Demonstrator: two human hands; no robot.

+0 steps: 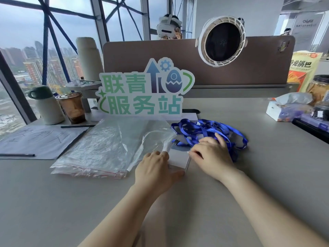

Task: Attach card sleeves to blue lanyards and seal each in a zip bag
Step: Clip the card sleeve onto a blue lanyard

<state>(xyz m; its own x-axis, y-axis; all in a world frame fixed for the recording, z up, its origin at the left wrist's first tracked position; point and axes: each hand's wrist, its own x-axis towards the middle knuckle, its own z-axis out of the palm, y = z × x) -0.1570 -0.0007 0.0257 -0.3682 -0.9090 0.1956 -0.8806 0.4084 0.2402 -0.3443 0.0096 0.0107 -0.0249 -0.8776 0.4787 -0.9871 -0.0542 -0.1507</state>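
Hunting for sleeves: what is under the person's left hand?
A flat white stack of card sleeves on the grey desk; the left hand covers its near-left part, hiding the count.

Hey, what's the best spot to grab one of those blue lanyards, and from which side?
Probably best to pinch the metal clip, coming in from the left, the card sleeves side. It lies flat on the table, sticking out clear of the blue lanyards, whose loops are tangled together and partly under your right hand.
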